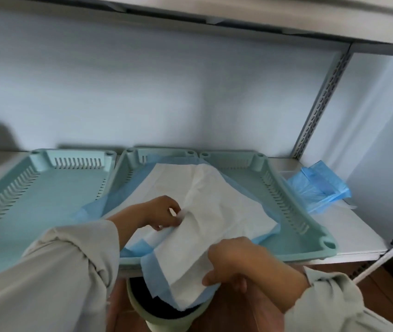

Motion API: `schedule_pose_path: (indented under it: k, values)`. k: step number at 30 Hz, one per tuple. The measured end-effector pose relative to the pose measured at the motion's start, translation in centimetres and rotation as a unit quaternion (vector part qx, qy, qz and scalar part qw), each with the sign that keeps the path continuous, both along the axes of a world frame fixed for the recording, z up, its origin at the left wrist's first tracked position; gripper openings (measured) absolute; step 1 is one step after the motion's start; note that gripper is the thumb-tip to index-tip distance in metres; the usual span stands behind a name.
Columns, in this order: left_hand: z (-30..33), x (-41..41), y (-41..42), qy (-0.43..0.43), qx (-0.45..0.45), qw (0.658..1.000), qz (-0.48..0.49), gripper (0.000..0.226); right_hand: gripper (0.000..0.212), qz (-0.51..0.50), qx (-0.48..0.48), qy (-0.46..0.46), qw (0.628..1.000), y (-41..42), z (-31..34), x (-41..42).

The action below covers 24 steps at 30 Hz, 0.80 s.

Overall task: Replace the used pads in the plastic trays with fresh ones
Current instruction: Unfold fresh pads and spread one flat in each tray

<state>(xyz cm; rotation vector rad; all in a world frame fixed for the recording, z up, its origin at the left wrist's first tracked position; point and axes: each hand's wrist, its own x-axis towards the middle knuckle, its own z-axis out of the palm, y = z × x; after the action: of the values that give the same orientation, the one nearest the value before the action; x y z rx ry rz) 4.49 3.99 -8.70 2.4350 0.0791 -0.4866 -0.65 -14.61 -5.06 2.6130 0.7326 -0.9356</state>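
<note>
From the head camera, three green trays sit side by side on a white shelf (348,226). A white and blue pad (214,212) lies crumpled in the middle tray (128,171), hanging over its front edge. The left hand (159,212) pinches the pad. The right hand (233,262) grips its lower end. A bin (166,317) stands below.
</note>
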Motion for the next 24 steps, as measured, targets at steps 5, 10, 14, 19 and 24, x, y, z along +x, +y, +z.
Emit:
schedule_pose_path:
  k: [5,10,14,19,24]
  values:
    - [1.0,-0.1,1.1,0.055,-0.068,0.996,-0.002,0.032,0.030,-0.099,0.147,-0.026,0.984,1.1,2.0,6.4]
    - [0.8,0.9,1.8,0.070,-0.039,0.997,0.012,0.044,0.038,0.004,0.119,-0.282,0.952,2.7,1.7,12.0]
    - [-0.8,1.2,1.6,0.071,0.085,0.993,-0.031,0.061,0.065,0.113,0.092,-0.276,0.950,3.5,-0.3,15.4]
    - [-0.3,1.8,2.1,0.017,0.110,0.994,-0.008,0.049,0.043,0.172,0.030,-0.319,0.931,4.0,-2.5,18.2]
    - [2.2,2.3,3.8,-0.007,0.138,0.990,0.000,0.039,0.023,0.064,0.187,-0.332,0.922,3.1,-1.0,18.1]
